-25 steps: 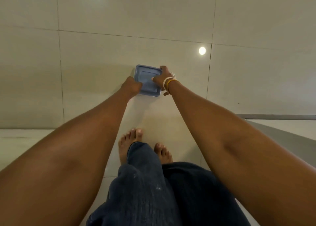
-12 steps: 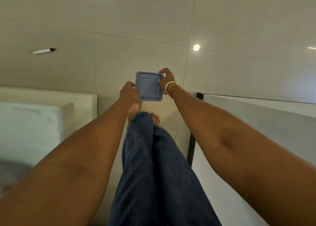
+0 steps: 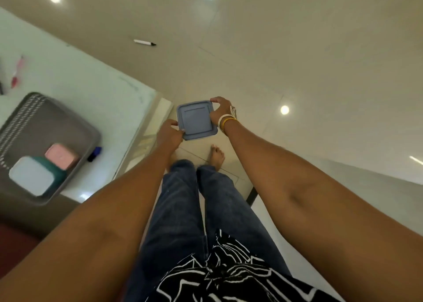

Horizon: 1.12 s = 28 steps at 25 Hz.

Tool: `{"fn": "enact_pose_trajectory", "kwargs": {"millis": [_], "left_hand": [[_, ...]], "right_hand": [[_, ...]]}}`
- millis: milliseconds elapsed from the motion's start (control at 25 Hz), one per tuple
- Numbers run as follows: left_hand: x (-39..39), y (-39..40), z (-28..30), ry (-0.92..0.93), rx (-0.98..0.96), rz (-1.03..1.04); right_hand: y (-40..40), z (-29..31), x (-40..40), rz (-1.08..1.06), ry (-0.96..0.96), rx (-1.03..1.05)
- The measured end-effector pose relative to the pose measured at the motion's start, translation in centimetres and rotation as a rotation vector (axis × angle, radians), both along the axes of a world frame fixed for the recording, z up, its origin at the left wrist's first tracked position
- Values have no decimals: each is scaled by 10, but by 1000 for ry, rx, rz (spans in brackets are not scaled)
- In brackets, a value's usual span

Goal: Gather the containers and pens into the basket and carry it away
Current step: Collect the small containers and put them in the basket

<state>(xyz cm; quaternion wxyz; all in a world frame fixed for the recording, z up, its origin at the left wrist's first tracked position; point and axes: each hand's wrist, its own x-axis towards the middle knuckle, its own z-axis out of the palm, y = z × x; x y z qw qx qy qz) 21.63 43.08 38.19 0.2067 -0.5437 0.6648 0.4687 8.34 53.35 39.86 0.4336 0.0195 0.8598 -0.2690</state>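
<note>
Above floor, hands (image 3: 194, 124) grip blue container (image 3: 196, 120).

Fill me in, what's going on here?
A person stands holding a square blue lidded container between both hands, left hand and right hand. The grey plastic basket on the white table already holds three containers. A white marker with black cap lies on the floor.
</note>
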Motion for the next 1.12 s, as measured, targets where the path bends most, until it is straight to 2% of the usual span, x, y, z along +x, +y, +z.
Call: {"fn": "enact_pose_trajectory", "kwargs": {"millis": [320,480,760,1000,1120], "left_hand": [[108,-126,27,147,-142,491],[163,-186,21,91,-120,682],[235,-253,-12,12,-88,831],[263,-311,-31,39,-67,1020],[274,-338,-44,47,-34,1059]], "right_hand": [[-163,10,88,98,-17,-68],[-243,2,137,202,-46,-90],[-329,-14,209,483,-14,-55],[-382,-29,243,573,-116,-22],[-410,-49,261,505,-116,-37]]}}
